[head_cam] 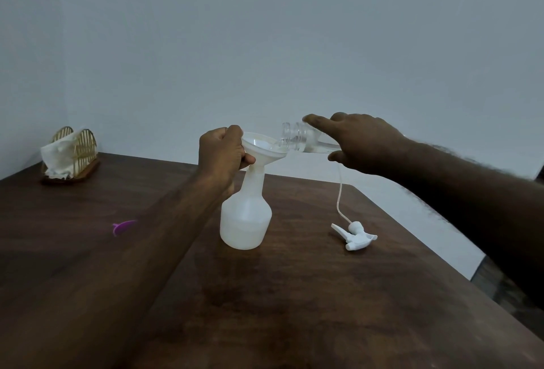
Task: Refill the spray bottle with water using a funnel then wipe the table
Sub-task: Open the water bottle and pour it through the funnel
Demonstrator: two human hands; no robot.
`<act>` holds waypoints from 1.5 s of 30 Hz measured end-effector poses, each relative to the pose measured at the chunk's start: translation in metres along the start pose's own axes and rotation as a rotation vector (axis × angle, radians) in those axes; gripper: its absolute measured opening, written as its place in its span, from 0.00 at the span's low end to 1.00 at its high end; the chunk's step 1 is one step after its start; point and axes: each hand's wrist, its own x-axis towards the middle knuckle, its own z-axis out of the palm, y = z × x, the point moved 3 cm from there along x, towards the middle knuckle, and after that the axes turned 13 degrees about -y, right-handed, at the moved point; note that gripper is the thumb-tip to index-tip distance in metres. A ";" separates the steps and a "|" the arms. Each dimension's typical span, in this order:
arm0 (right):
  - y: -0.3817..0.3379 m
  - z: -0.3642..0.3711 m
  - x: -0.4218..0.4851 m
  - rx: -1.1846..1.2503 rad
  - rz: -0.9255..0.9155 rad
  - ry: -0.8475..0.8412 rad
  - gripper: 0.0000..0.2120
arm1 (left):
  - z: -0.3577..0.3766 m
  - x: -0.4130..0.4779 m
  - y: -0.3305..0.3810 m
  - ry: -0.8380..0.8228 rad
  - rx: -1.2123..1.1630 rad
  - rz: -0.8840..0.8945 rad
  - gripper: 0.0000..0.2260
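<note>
Funnel (262, 147) in spray bottle (246, 215) mid-tabletop, gripped at the rim by left hand (223, 156); clear water bottle (306, 140) tipped over it, clasped in right hand (359, 143).

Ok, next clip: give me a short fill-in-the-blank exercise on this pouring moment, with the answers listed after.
1. The left hand steadies the ____ seated in the neck of the spray bottle.
2. The right hand tips a clear ____ toward it.
3. The white trigger sprayer head lies on the table, to the ____ of the spray bottle.
4. The far-left holder contains white ____.

Missing words: funnel; water bottle; right; napkins
</note>
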 end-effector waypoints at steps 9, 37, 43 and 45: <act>0.000 -0.002 0.003 -0.041 -0.012 0.020 0.38 | 0.000 0.000 0.000 0.001 -0.011 -0.006 0.10; -0.003 -0.018 0.009 -0.220 -0.100 0.132 0.36 | -0.001 0.000 -0.001 -0.008 -0.025 -0.018 0.10; -0.005 -0.021 0.009 -0.251 -0.113 0.174 0.37 | -0.001 0.000 -0.001 -0.010 -0.016 -0.019 0.11; -0.006 -0.022 0.009 -0.278 -0.123 0.190 0.38 | -0.002 0.000 -0.002 -0.009 -0.017 -0.023 0.11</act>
